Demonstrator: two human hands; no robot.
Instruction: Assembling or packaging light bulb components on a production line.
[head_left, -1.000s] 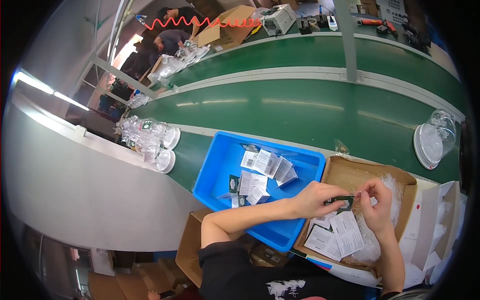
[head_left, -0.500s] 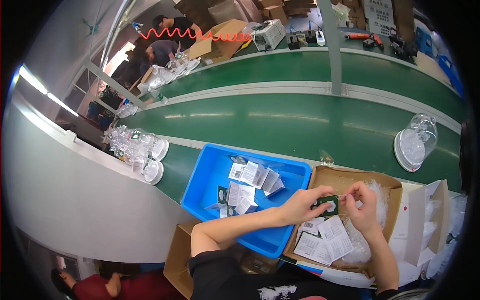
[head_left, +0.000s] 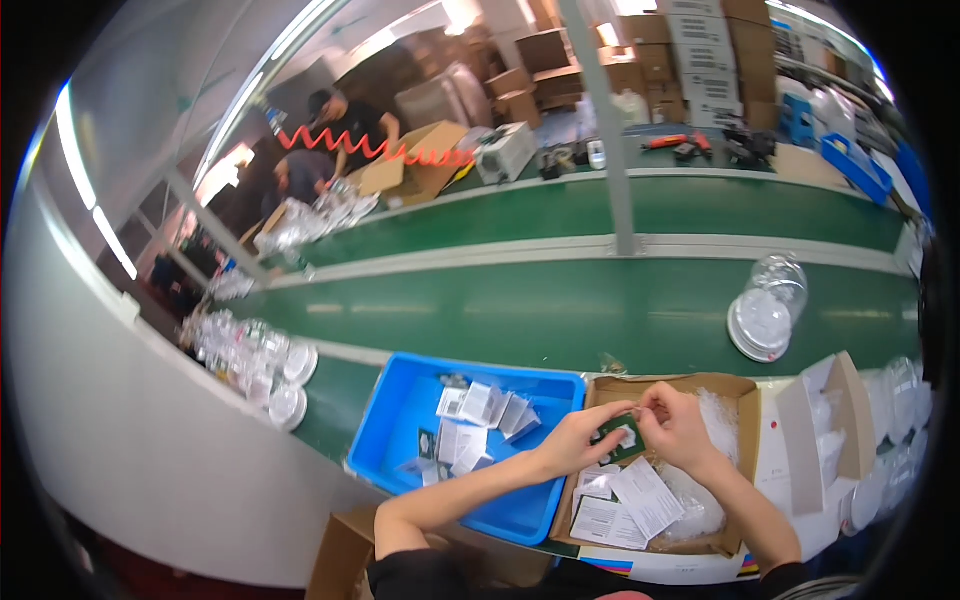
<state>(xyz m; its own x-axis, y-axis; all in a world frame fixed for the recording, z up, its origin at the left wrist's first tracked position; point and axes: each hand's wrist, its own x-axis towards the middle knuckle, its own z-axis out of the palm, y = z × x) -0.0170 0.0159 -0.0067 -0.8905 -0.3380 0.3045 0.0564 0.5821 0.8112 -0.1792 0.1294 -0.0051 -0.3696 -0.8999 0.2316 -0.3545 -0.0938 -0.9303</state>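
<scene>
My left hand point(head_left: 578, 440) pinches a small dark green card point(head_left: 622, 438) with a pale picture on it. Close against the card's upper corner is my right hand point(head_left: 674, 428), its fingers pressed together on something too small to make out. Both hands are over a shallow cardboard box point(head_left: 748, 425). Inside it lie several white printed leaflets point(head_left: 645, 497) and a heap of clear, thin plastic pieces point(head_left: 690, 513). Beside the box, to the left, a blue plastic bin point(head_left: 365, 440) holds several folded white and green cards point(head_left: 465, 445).
A clear dome on a white base point(head_left: 762, 325) stands on the green conveyor point(head_left: 480, 310). More domes point(head_left: 290, 375) crowd the left. An open white carton point(head_left: 828, 430) is at right, next to clear plastic items point(head_left: 890, 420). Across the line, people point(head_left: 345, 125) work near an open cardboard box point(head_left: 425, 165).
The view has tilted up, so the bench sits lower in the picture. My right fingers have drawn closer to the card's corner. My left hand still holds the card.
</scene>
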